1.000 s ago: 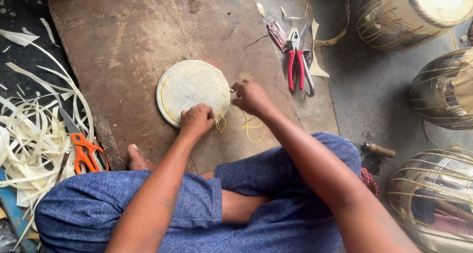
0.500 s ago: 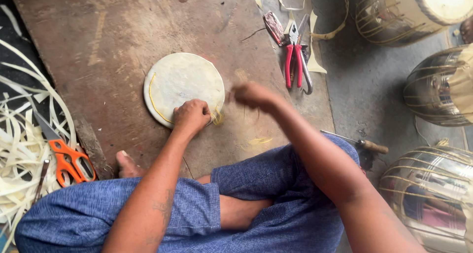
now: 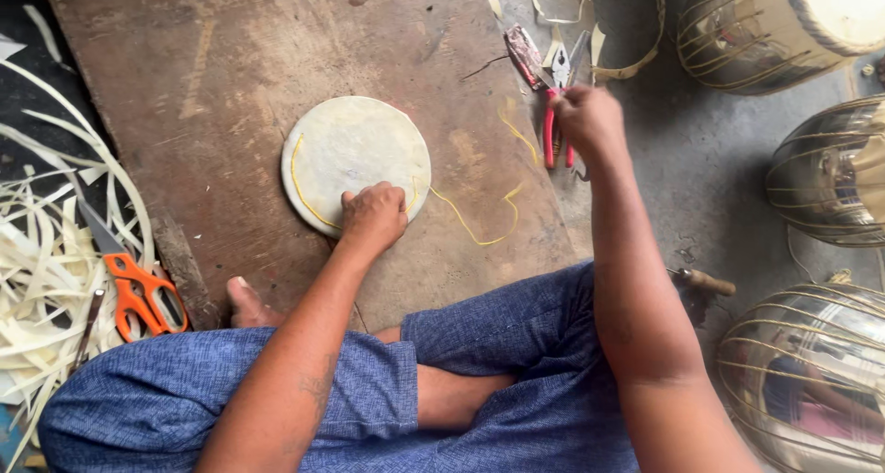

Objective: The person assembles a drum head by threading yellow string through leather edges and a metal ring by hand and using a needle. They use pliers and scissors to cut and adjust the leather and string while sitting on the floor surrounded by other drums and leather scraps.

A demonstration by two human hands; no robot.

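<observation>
Left hand [image 3: 373,213] pins pale disc [image 3: 355,155]; right hand [image 3: 590,118] pulls yellow cord [image 3: 475,224].

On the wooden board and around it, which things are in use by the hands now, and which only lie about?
In use: pale round disc under left hand; yellow cord; right hand.

Lying about: orange scissors; red pliers; pale strips; drums.

I look down on a floor-level drum-making workshop: a worn wooden board [image 3: 277,76], laced metal drums [image 3: 811,381], red pliers [image 3: 556,127], orange scissors [image 3: 138,289], pale strip offcuts [image 3: 46,279].
</observation>
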